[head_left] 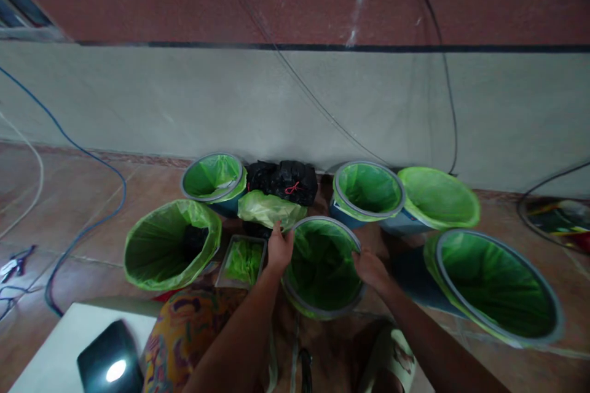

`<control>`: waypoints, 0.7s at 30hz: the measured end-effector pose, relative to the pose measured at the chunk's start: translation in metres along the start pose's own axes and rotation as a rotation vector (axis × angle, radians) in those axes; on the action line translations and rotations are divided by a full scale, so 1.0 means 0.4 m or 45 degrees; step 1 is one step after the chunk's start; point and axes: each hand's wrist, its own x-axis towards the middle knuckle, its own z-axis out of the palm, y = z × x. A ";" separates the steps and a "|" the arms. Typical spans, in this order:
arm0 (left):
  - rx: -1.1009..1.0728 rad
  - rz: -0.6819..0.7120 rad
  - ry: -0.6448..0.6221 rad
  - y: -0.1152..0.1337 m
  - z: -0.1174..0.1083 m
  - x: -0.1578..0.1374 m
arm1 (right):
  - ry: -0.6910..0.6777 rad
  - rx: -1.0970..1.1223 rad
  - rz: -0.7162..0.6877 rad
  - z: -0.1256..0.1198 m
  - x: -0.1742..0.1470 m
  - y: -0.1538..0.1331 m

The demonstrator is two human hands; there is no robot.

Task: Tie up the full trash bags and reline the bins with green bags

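Between my hands stands a trash bin (322, 264) with a grey rim and a green plastic liner inside. My left hand (280, 250) is closed at the left side of its rim. A crumpled pale green bag (267, 209) lies just beyond those fingertips; whether they touch it I cannot tell. On the opposite side, my right hand (370, 267) pinches the rim, with the fingers partly hidden. Left of my left hand sits a clear plastic tub (221, 276) with folded green bags (243, 261) in it.
More lined bins stand around: back left (214, 177), front left (173, 245), back middle (367, 190), back right (437, 196) and front right (498, 285). Black garbage bags (283, 179) rest against the wall. A phone (110, 356) lies on a white surface (50, 350). A blue cable (101, 166) crosses the floor.
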 end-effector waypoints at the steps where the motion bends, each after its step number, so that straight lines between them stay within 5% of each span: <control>1: -0.011 -0.011 0.067 0.005 -0.011 0.007 | -0.012 -0.014 0.028 -0.004 -0.009 -0.003; 4: 0.003 -0.107 0.263 0.000 -0.010 -0.026 | 0.136 -0.101 0.096 -0.037 -0.010 -0.036; 7: 0.057 -0.218 0.301 -0.028 0.037 -0.108 | 0.384 -0.194 -0.189 -0.064 0.026 -0.089; 10: 0.149 -0.300 0.294 -0.058 0.091 -0.168 | 0.338 -0.220 -0.475 -0.055 0.070 -0.130; 15: 0.238 -0.316 0.275 -0.077 0.116 -0.176 | 0.307 -0.235 -0.392 -0.024 0.087 -0.145; 19: 0.264 -0.325 0.267 -0.080 0.111 -0.172 | 0.469 -0.279 -0.462 -0.007 0.030 -0.163; 21: 0.257 -0.346 0.258 -0.078 0.112 -0.175 | 0.352 -0.163 -0.538 0.021 -0.007 -0.184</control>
